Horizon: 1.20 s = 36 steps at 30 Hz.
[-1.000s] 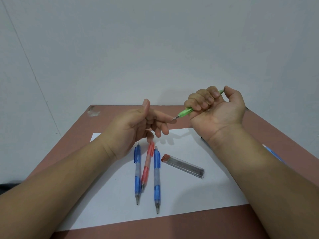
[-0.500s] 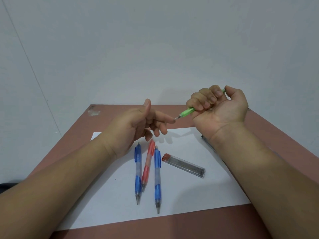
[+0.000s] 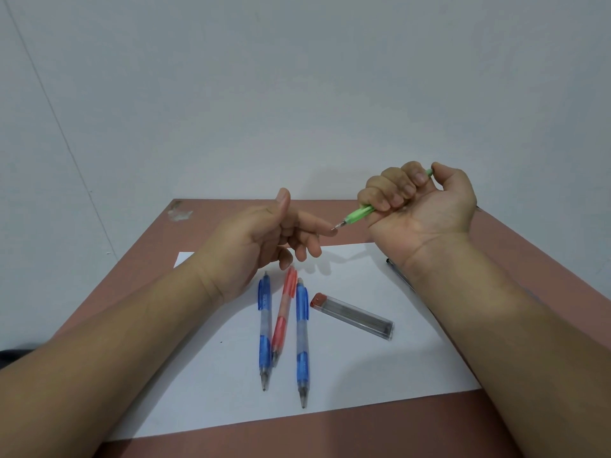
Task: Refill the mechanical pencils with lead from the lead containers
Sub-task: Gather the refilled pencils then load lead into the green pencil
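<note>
The right hand [image 3: 426, 206] holds the green mechanical pencil [image 3: 358, 213] in a closed fist, all four fingers wrapped round the barrel and the thumb resting at its rear end, above the far edge of the white paper sheet [image 3: 380, 368]. This grip probably places the thumb on the push button so that lead can be advanced or retracted. The pencil tip points toward the left hand [image 3: 261, 239], which is raised above the sheet's far left part with its thumb upright, its index finger [image 3: 314, 224] extended and the remaining fingers loosely curled, holding nothing. The index fingertip touches the pencil tip, most likely to check for, or press back, protruding lead. On the middle of the sheet lie two blue mechanical pencils [image 3: 264, 328], with a red mechanical pencil [image 3: 284, 312] between them, its lower end touching the left blue one. The lead container [image 3: 352, 316], clear with a red cap, lies just right of these pencils, apart from them, on the sheet. The sheet rests on the brown table [image 3: 363, 434].
</note>
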Available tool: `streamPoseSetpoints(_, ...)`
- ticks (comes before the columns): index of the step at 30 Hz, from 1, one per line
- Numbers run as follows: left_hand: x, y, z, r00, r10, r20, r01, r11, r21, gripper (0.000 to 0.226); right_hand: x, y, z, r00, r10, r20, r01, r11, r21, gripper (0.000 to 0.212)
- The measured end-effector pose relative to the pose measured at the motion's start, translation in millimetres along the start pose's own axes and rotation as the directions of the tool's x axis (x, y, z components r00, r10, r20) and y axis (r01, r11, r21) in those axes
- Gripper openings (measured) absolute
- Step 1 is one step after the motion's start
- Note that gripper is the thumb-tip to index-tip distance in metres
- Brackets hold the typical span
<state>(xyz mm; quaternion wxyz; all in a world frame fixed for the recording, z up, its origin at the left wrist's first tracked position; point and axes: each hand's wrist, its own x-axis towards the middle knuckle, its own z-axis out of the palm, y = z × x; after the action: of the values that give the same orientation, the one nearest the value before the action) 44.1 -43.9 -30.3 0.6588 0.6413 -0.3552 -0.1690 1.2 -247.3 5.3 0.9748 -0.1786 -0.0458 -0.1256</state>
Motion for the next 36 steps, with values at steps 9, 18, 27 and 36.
streamPoseSetpoints(9,1.9,-0.7,0.2,0.993,0.007,-0.117,0.001,0.998,0.062,0.068,1.1,-0.4,-2.0,1.0,0.007,-0.027,-0.008,0.999,-0.031,0.036)
streamPoseSetpoints(18,1.6,1.7,-1.1,0.982,-0.006,-0.188,0.021,0.997,0.076,0.065,5.4,9.2,-11.6,0.99,0.047,-0.134,-0.07,0.982,-0.173,0.033)
streamPoseSetpoints(27,-1.5,2.7,-1.5,0.975,0.004,-0.221,0.054,0.965,0.256,0.054,7.7,12.8,-14.7,0.982,0.064,-0.178,-0.104,0.969,-0.226,0.035)
streamPoseSetpoints(36,-2.7,1.5,0.6,0.994,-0.099,-0.034,0.105,0.933,0.345,0.015,3.5,11.9,-10.4,0.988,0.087,-0.127,-0.109,0.978,-0.178,0.033)
